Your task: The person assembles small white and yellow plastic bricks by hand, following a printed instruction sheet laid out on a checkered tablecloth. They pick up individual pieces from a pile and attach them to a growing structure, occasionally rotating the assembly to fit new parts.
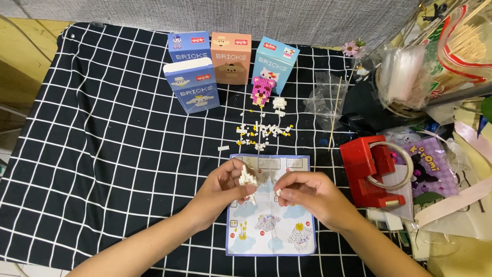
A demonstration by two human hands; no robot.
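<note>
black checked cloth covers the tabletop point(102, 154). low centre, the left hand point(225, 187) pinches a white brick assembly point(247, 177) over the instruction sheet point(269, 225); the right hand point(307, 192) pinches a tiny white brick point(279, 192). best to align studs squarely and press gently. loose bricks point(261, 131) lie beyond, boxes point(192, 84) farthest.

Both bare forearms come in from the bottom and angle inward, left hand point(230, 185) raised with fingers pinched shut, right hand point(307, 195) just beside it, fingertips point(280, 192) pinched together too.
</note>
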